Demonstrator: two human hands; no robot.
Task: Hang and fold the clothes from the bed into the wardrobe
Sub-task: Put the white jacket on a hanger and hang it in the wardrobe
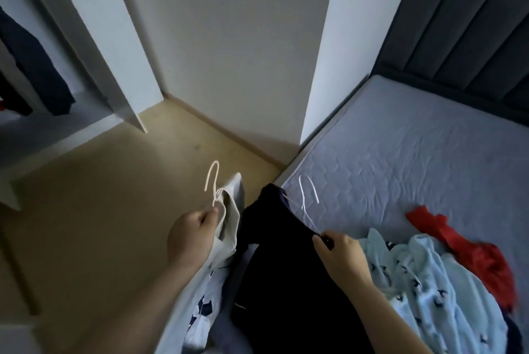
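At lower centre of the frame, the left hand [191, 236] pinches a pale wire hanger [211, 173] carrying a cream garment [232, 210]. Beside it, the right hand [340, 253] pinches a thin white wire hanger [302, 199] inside a dark navy garment [286, 267]. At lower right, a light blue patterned garment [429, 282] and a red garment [472, 250] lie on the grey quilted mattress [415, 138]. The open white wardrobe [94, 38] stands at upper left.

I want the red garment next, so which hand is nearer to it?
Right. The right hand is left of the red garment; the left hand is farther left.
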